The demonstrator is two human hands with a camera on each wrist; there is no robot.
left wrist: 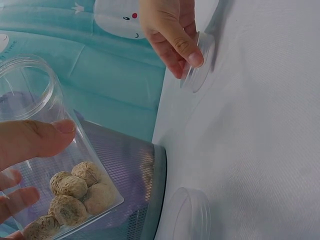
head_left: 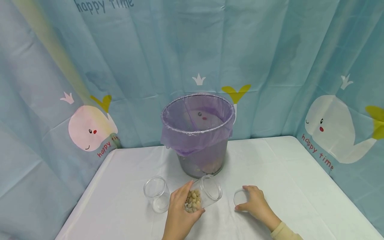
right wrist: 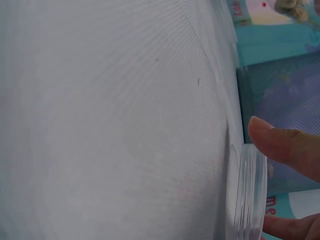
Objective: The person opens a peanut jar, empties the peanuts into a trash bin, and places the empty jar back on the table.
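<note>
My left hand (head_left: 179, 213) grips a clear plastic jar (head_left: 211, 188) by its side, tilted, with its open mouth toward the right. Several tan, wrinkled nut-like balls (left wrist: 70, 210) lie gathered at the jar's bottom. To the right, my right hand (head_left: 255, 204) holds a clear round lid (left wrist: 204, 65) between thumb and fingers, close over the white table. The right wrist view shows the lid's ridged edge (right wrist: 251, 195) beside the thumb. A second clear jar (head_left: 161, 200), uncapped with nothing visible inside, stands upright left of my left hand.
A mesh waste bin (head_left: 199, 163) lined with a purple bag (head_left: 192, 140) stands at the back middle, just behind the tilted jar. White cloth (head_left: 294, 180) covers the table. Blue curtains (head_left: 144, 66) with whale prints hang behind and along both sides.
</note>
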